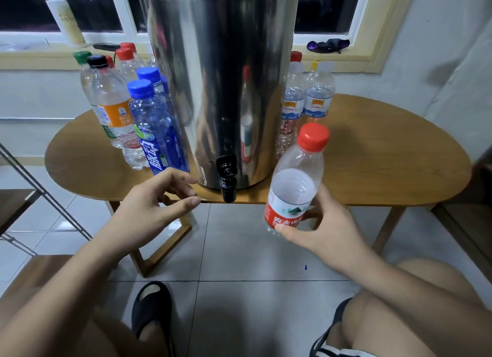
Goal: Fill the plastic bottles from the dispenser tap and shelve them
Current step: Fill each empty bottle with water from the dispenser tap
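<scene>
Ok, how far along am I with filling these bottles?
Done: capped bottles stand on the wooden table either side of the steel dispenser; whether they're filled is unclear. In hand: your right hand grips a red-capped bottle, cap on, beside the tap; your left hand is open near it. Left: uncapping, filling and shelving that one.

A red-capped clear bottle (295, 181) tilts just right of the black tap (227, 179). Capped bottles (151, 122) flank the steel dispenser (221, 85).

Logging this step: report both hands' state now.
Left hand: open, holding nothing, near the tap.
Right hand: grips the red-capped bottle by its label.
</scene>
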A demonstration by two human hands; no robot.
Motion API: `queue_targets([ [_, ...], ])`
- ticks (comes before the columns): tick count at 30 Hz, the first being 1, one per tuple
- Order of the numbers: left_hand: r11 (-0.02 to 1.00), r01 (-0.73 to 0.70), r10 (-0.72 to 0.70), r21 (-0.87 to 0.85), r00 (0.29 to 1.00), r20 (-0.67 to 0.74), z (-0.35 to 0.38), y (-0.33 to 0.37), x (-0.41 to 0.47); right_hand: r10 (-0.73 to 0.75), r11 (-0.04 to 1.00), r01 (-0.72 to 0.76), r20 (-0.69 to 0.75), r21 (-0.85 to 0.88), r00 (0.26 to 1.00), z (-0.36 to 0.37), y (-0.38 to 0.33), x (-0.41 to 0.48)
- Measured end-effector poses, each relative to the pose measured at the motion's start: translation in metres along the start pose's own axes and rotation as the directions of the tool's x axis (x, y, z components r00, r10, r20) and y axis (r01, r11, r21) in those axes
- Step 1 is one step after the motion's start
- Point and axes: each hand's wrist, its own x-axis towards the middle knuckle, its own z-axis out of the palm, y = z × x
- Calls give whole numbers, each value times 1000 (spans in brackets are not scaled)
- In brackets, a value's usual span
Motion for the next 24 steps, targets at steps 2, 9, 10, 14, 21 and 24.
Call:
queue_targets([
  [2, 998, 4, -2, -66, 1000, 27, 2, 3, -2, 21, 999, -18, 70, -40, 997, 12, 3, -5],
  [9, 991, -64, 81, -121, 986, 146, 17, 8, -10, 46, 986, 1, 275, -168, 960, 48, 25, -14],
  [10, 990, -81, 98, -113, 982, 161, 20, 9, -11, 49, 982, 10, 302, -188, 952, 52, 27, -15],
  [14, 988, -140, 149, -61, 973, 176, 30, 13, -14, 53, 971, 40, 373, -235, 926, 62, 33, -18],
  [21, 987, -144, 154, -70, 975, 163, 35, 16, -14, 55, 985, 16, 410, -169, 910, 60, 26, -21],
  [24, 989, -114, 130, -93, 971, 200, 42, 16, -15, 12, 998, 13, 392, -60, 920, 56, 17, -20],
])
